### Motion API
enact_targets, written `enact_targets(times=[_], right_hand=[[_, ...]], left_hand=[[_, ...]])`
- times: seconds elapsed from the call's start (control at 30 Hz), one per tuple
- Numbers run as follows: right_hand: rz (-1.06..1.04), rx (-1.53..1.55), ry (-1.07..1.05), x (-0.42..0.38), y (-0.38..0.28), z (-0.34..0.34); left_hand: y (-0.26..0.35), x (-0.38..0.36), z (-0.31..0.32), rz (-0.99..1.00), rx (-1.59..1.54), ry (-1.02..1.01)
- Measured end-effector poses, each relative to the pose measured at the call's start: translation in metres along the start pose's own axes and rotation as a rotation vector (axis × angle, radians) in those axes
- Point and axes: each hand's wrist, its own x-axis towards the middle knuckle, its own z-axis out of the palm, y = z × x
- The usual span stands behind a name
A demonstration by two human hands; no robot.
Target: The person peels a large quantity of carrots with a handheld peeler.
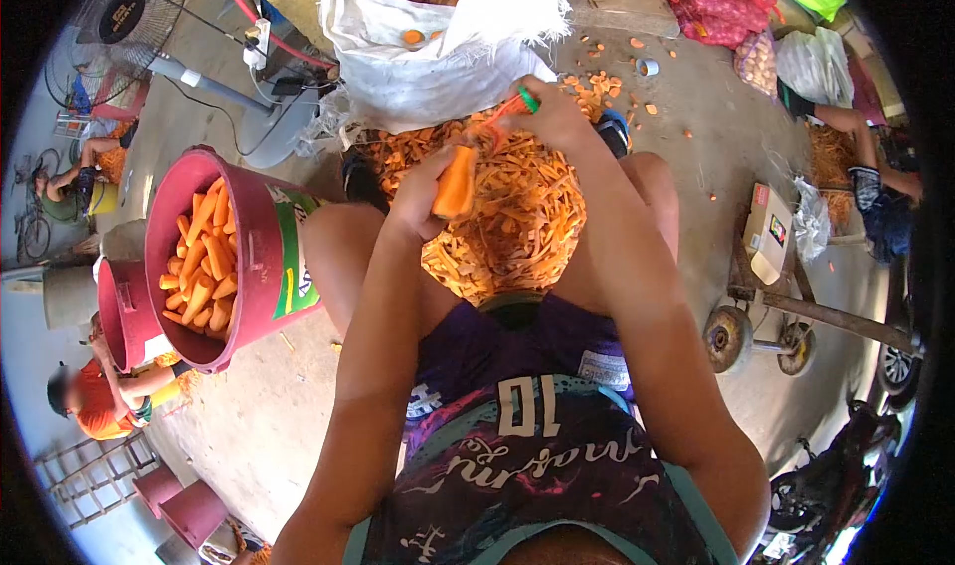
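Note:
My left hand [423,192] is wrapped round a peeled orange carrot [457,182], held tilted above a big heap of carrot peelings [527,212] between my legs. Just up and to the right of it, my right hand [545,112] grips a peeler [525,100] with a green end; its red part points toward the carrot's upper end. Whether the blade touches the carrot cannot be made out. Peeled carrots [207,257] lie in a large red tub [244,267] beside my leg on the left.
A white sack [428,78] of unpeeled carrots stands ahead. A fan [124,13] is at the upper left, a wheeled cart [796,306] at the right. Other people sit at the left and right edges. Red net sacks [716,8] lie at the upper right.

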Motion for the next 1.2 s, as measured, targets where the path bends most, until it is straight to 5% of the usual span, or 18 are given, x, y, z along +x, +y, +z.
enact_targets(times=[0.17,0.37,0.47,0.57,0.73,1.0,1.2], right_hand=[[0.061,-0.028,0.021,0.006,0.009,0.000],[-0.161,0.026,-0.091,-0.016,-0.010,0.020],[0.016,-0.059,0.046,0.000,0.004,0.002],[0.096,-0.054,0.043,0.001,0.003,-0.004],[-0.190,0.139,-0.044,-0.031,-0.022,0.025],[-0.247,0.224,-0.146,-0.025,-0.023,0.030],[0.070,0.088,-0.031,0.002,0.007,0.000]], left_hand=[[0.006,-0.011,0.008,0.009,0.010,0.047],[-0.004,0.002,-0.001,0.052,0.154,0.188],[0.003,-0.004,0.007,0.053,0.217,0.184],[0.008,-0.013,0.004,0.070,-0.081,0.074],[-0.005,0.012,-0.026,0.083,-0.043,0.160],[0.001,0.003,0.007,0.091,-0.043,0.096],[0.010,-0.019,0.018,-0.058,0.060,0.006]])
